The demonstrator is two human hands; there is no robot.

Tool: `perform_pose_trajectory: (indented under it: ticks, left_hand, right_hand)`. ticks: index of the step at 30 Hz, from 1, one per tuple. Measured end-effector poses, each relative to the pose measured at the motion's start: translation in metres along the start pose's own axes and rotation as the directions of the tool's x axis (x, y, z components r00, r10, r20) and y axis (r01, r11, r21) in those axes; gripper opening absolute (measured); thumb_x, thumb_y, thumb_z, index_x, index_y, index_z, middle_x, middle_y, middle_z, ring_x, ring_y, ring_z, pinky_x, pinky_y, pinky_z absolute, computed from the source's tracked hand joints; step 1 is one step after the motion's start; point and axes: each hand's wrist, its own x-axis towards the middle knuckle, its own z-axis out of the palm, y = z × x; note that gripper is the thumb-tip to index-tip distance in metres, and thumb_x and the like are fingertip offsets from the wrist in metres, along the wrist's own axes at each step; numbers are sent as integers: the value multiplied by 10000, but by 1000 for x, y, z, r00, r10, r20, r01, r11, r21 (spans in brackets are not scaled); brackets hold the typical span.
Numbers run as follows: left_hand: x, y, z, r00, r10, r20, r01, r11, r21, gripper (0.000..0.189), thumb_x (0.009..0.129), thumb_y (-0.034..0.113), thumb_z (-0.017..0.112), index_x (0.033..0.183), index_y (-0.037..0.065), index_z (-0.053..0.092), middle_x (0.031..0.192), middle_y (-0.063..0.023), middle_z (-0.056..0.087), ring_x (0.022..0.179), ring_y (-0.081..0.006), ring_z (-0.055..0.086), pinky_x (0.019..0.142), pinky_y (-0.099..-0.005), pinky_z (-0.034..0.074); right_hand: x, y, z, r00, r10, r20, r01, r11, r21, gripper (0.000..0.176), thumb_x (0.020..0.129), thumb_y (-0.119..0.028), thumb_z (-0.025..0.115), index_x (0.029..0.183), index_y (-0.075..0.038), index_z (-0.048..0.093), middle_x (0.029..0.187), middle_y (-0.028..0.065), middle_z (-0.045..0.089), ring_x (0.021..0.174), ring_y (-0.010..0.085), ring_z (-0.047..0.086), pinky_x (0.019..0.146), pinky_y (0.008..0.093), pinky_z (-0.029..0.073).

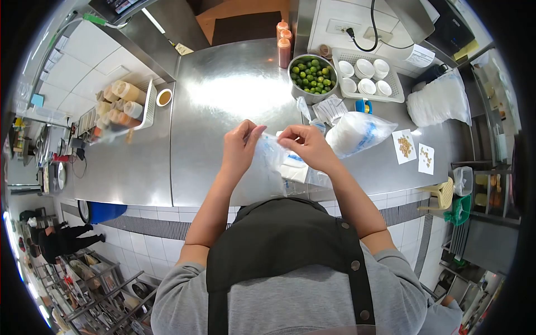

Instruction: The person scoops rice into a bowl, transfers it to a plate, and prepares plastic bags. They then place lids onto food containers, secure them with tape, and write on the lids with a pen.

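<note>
Between my hands hangs a clear plastic bag (267,162) with faint blue print, over the steel counter's front part. My left hand (241,146) pinches the bag's upper left edge between thumb and fingers. At the upper right edge, my right hand (306,144) has its fingers closed on the same bag. Folded white and clear bags (298,173) lie below my right hand. Just right of that hand rests a full plastic pack (357,133) of white contents with blue print. Folded printed papers (330,109) are behind it.
A metal bowl of green limes (312,74), a white basket of small cups (399,89) and sauce bottles (283,49) stand at the back. Left is a bottle basket (148,109) beside a sauce cup (163,97). Paper sheets with small brown pieces (404,146) lie right. Another person (61,240) stands far left.
</note>
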Motion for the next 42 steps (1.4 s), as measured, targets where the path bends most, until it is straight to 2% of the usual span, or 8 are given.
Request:
perform_pose_trajectory:
  ticks: [10,13,21,26,36,39,41,42]
  left_hand:
    - [-3,15,-17,952,-4,305,64,980,-187,154,852,108,795,797,42,667,549,55,500,467,-15,417,429,-213,327]
    - [-6,12,-14,937,-85,340,157,969,-190,111,845,76,795,819,20,702,626,55,589,521,2,480,437,-200,334]
    - [5,23,3,842,185,506,-1,940,-342,268,941,173,691,750,-10,658,643,16,527,564,-46,432,503,-245,354]
    - [23,46,31,814,512,277,-132,626,-769,220,910,209,726,944,-2,778,749,-29,586,659,-97,458,596,-272,364]
    - [-1,78,76,432,263,863,404,798,-446,433,930,362,668,1038,-54,721,889,-63,702,831,-94,594,717,-262,459]
    - [-2,74,89,416,252,873,398,813,-425,404,959,347,620,954,-45,719,874,-54,695,816,-93,594,714,-257,459]
    - [-2,66,90,642,222,734,367,752,-548,398,963,336,624,820,-28,695,754,-52,639,717,-147,554,677,-305,448]
    - [-1,64,98,712,375,594,448,409,-795,310,970,275,638,864,-9,701,781,-65,658,716,-129,545,666,-276,437]
  right_hand:
    - [-11,-9,-9,999,-15,-42,11,996,-87,263,964,-200,637,825,22,637,734,85,624,678,142,564,638,315,460]
    - [-18,-18,-4,925,-357,-129,295,890,-349,222,950,-163,638,836,26,632,781,114,621,744,197,603,663,332,459]
    - [-53,-59,0,956,-174,-236,269,838,474,155,941,-18,616,788,-25,588,920,41,535,787,75,522,653,230,404]
    - [-69,-37,-26,902,-260,-345,319,940,125,174,944,-13,621,777,-15,573,858,20,517,744,73,475,651,226,362]
    - [-118,-45,-89,867,-431,-250,491,656,573,263,839,-158,760,643,-45,627,639,45,595,561,134,505,712,369,478]
    - [-122,-42,-91,849,-491,-198,485,569,664,190,833,-79,749,693,-9,641,654,58,588,605,140,525,671,336,456]
    - [-130,-31,-103,910,-367,-195,416,804,425,174,850,-58,741,715,-5,647,655,40,585,609,116,522,633,295,430]
    - [-137,-24,-108,934,-292,-204,343,893,290,166,859,-48,738,726,-3,650,656,31,583,612,104,520,614,274,417]
